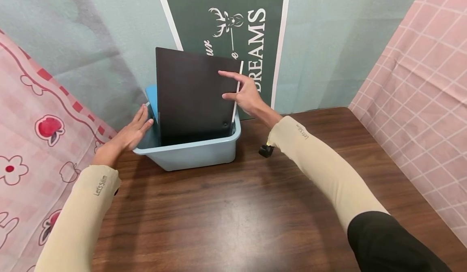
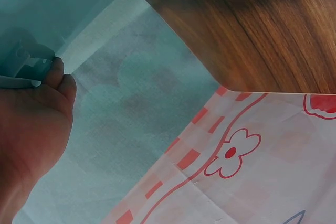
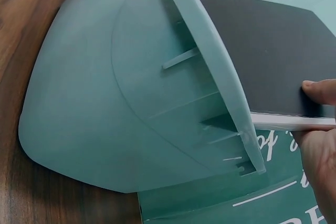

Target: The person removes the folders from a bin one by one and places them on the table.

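A large black flat board with a white side edge (image 1: 195,93) leans upright in a light blue plastic tub (image 1: 197,154). Its lower end is hidden inside the tub. My right hand (image 1: 246,95) grips the board's right edge, with thumb and forefinger on the dark front face; the right wrist view shows the thumb on the dark face and the rest of the hand by the white edge. Fingers extended, my left hand (image 1: 133,132) rests at the tub's left rim. Behind the board, at the left, a brighter blue flat thing (image 1: 151,97) sticks up from the tub.
The tub stands on a brown wood-grain table (image 1: 226,215) near its back edge. Behind hangs a pale curtain (image 1: 339,41) with a dark green lettered panel (image 1: 226,4). Pink patterned cloth (image 1: 33,142) hangs at the left, pink checked cloth (image 1: 423,89) at the right.
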The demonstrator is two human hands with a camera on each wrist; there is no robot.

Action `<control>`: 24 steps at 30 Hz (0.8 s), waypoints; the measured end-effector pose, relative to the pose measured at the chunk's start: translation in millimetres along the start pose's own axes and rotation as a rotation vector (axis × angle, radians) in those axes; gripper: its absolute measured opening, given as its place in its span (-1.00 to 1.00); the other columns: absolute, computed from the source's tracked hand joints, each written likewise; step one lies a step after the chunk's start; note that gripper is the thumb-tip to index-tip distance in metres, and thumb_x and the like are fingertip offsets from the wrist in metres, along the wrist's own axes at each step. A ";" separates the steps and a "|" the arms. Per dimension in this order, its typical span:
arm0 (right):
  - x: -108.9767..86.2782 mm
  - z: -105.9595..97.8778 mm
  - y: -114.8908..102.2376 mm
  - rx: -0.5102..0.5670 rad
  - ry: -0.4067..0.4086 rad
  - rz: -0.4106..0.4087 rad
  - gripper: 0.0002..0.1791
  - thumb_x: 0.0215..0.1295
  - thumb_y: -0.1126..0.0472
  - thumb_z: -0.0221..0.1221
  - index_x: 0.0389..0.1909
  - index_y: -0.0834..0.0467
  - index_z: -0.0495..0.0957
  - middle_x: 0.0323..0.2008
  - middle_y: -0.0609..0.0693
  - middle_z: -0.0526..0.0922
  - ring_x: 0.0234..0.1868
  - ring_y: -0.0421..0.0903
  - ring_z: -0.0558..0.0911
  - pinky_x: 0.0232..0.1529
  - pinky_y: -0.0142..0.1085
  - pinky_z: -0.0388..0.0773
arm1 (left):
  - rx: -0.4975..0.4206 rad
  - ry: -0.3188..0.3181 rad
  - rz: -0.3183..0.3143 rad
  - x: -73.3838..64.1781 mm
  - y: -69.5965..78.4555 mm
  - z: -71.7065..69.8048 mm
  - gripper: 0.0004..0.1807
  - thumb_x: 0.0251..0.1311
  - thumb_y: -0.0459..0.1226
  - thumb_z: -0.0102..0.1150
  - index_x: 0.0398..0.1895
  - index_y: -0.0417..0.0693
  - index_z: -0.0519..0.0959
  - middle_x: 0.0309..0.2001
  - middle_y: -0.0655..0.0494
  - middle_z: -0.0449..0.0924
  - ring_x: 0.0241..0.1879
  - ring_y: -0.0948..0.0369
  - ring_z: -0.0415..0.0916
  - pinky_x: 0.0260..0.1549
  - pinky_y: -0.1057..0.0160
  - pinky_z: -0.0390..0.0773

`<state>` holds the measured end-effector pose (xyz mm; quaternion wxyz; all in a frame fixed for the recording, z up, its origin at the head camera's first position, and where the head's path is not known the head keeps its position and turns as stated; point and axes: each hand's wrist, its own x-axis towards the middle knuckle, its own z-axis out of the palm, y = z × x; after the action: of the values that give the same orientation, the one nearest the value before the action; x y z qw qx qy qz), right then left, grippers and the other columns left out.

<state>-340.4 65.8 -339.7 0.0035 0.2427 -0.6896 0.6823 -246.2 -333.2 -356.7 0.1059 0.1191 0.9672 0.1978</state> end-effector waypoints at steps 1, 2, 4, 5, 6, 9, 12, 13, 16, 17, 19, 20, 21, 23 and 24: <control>0.0 -0.3 -0.5 0.017 0.000 0.004 -0.27 0.20 0.61 0.39 0.38 0.06 0.63 0.38 -0.09 0.60 0.29 -0.09 0.64 0.28 -0.18 0.61 | -0.001 0.001 0.002 0.0 0.0 -0.2 -0.19 0.72 0.09 -0.58 0.67 -0.18 -0.55 0.69 -0.19 -0.69 0.68 -0.19 -0.57 0.56 -0.37 -0.26; -0.1 -0.5 -0.9 0.022 0.001 0.005 -0.27 0.20 0.61 0.38 0.38 0.06 0.62 0.38 -0.08 0.60 0.28 -0.08 0.65 0.28 -0.17 0.62 | -0.001 0.000 0.004 0.0 -0.1 -0.4 -0.20 0.72 0.08 -0.58 0.67 -0.18 -0.55 0.69 -0.20 -0.69 0.68 -0.19 -0.57 0.56 -0.37 -0.26; -0.1 -1.2 -1.8 0.027 0.005 0.008 -0.27 0.21 0.61 0.38 0.38 0.06 0.62 0.38 -0.07 0.60 0.29 -0.08 0.64 0.28 -0.18 0.61 | -0.004 -0.002 0.006 0.1 -0.1 -0.7 -0.22 0.72 0.06 -0.59 0.67 -0.19 -0.54 0.69 -0.20 -0.69 0.68 -0.19 -0.57 0.57 -0.37 -0.27; -0.5 -1.6 -2.5 0.014 0.010 0.006 -0.28 0.21 0.60 0.38 0.38 0.05 0.63 0.38 -0.08 0.60 0.29 -0.10 0.63 0.28 -0.20 0.61 | -0.007 -0.003 0.008 0.0 -0.1 -0.9 -0.22 0.73 0.05 -0.60 0.67 -0.19 -0.54 0.69 -0.21 -0.69 0.68 -0.19 -0.56 0.57 -0.36 -0.27; -0.7 -2.1 -3.1 0.012 0.015 0.008 -0.28 0.21 0.60 0.38 0.37 0.04 0.63 0.37 -0.08 0.60 0.28 -0.11 0.64 0.28 -0.20 0.61 | -0.009 -0.004 0.008 -0.1 0.1 -1.0 -0.23 0.73 0.04 -0.61 0.67 -0.19 -0.54 0.69 -0.21 -0.70 0.68 -0.18 -0.57 0.57 -0.36 -0.28; -1.1 -3.7 -4.7 0.021 0.026 -0.008 -0.29 0.20 0.60 0.39 0.36 0.07 0.64 0.36 -0.05 0.62 0.20 -0.07 0.67 0.24 -0.19 0.64 | -0.016 -0.006 0.008 -0.5 0.8 -1.3 -0.24 0.73 0.04 -0.63 0.67 -0.18 -0.55 0.68 -0.20 -0.70 0.68 -0.18 -0.57 0.57 -0.35 -0.28; -1.8 -6.8 -5.9 0.026 0.045 -0.028 -0.29 0.17 0.60 0.41 0.35 0.10 0.64 0.34 -0.03 0.62 0.16 -0.06 0.66 0.20 -0.19 0.66 | -0.026 -0.006 0.012 -0.7 2.2 -0.7 -0.25 0.73 0.03 -0.64 0.67 -0.18 -0.55 0.68 -0.19 -0.71 0.68 -0.18 -0.57 0.57 -0.35 -0.29; -1.9 -7.8 -6.2 0.026 0.051 -0.038 -0.29 0.17 0.60 0.41 0.35 0.11 0.64 0.35 -0.02 0.62 0.17 -0.06 0.65 0.20 -0.19 0.67 | -0.028 -0.007 0.014 -0.7 2.5 -0.5 -0.25 0.73 0.02 -0.64 0.66 -0.18 -0.55 0.68 -0.19 -0.71 0.68 -0.18 -0.57 0.57 -0.34 -0.29; -2.0 -10.1 -6.5 0.054 0.065 -0.051 -0.30 0.15 0.60 0.43 0.35 0.16 0.64 0.35 0.00 0.61 0.23 -0.07 0.61 0.17 -0.19 0.68 | -0.031 -0.008 0.024 -0.4 2.3 0.1 -0.27 0.73 0.00 -0.65 0.66 -0.22 -0.54 0.68 -0.21 -0.71 0.68 -0.19 -0.57 0.58 -0.32 -0.29; -1.8 -10.5 -6.2 0.075 0.069 -0.055 -0.30 0.15 0.61 0.42 0.35 0.18 0.63 0.35 0.02 0.61 0.23 -0.06 0.61 0.16 -0.19 0.69 | -0.033 -0.008 0.026 -0.5 2.1 0.3 -0.27 0.73 -0.01 -0.65 0.66 -0.23 -0.54 0.68 -0.22 -0.71 0.68 -0.19 -0.57 0.58 -0.32 -0.29; -1.5 -10.8 -5.9 0.131 0.076 -0.064 -0.29 0.14 0.63 0.42 0.35 0.22 0.62 0.33 0.07 0.62 0.24 -0.03 0.62 0.15 -0.18 0.70 | -0.035 -0.012 0.028 -0.6 1.3 0.4 -0.27 0.74 -0.02 -0.65 0.65 -0.24 -0.55 0.67 -0.23 -0.71 0.68 -0.20 -0.57 0.58 -0.32 -0.29; -1.3 -11.0 -6.1 0.165 0.078 -0.067 -0.29 0.13 0.64 0.41 0.35 0.24 0.61 0.32 0.10 0.63 0.23 -0.01 0.63 0.14 -0.17 0.70 | -0.037 -0.013 0.029 -0.8 1.1 0.4 -0.27 0.74 -0.03 -0.64 0.65 -0.25 -0.54 0.67 -0.24 -0.71 0.68 -0.21 -0.57 0.58 -0.32 -0.30; -1.1 -11.2 -6.7 0.205 0.080 -0.066 -0.28 0.13 0.67 0.39 0.35 0.26 0.60 0.31 0.14 0.63 0.22 0.01 0.65 0.14 -0.16 0.70 | -0.041 -0.014 0.030 -1.0 1.0 0.2 -0.27 0.74 -0.04 -0.64 0.65 -0.26 -0.54 0.67 -0.24 -0.72 0.67 -0.21 -0.57 0.58 -0.32 -0.30; -0.5 -12.7 -9.3 0.293 0.093 -0.059 -0.27 0.12 0.71 0.36 0.36 0.27 0.59 0.29 0.18 0.63 0.21 0.05 0.67 0.16 -0.14 0.70 | -0.048 -0.012 0.035 -1.7 1.0 0.1 -0.28 0.74 -0.06 -0.64 0.65 -0.28 -0.53 0.67 -0.27 -0.70 0.67 -0.22 -0.57 0.58 -0.32 -0.31; -0.1 -14.0 -11.5 0.328 0.101 -0.057 -0.26 0.12 0.73 0.34 0.37 0.27 0.59 0.29 0.19 0.63 0.23 0.06 0.67 0.17 -0.13 0.69 | -0.048 -0.011 0.040 -1.8 1.0 0.0 -0.29 0.74 -0.08 -0.64 0.65 -0.30 -0.52 0.67 -0.28 -0.69 0.67 -0.22 -0.57 0.59 -0.31 -0.30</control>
<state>-340.9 79.6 -328.0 0.0180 0.2249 -0.5608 0.7966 -244.3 -332.8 -356.0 0.1100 0.1370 0.9591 0.2221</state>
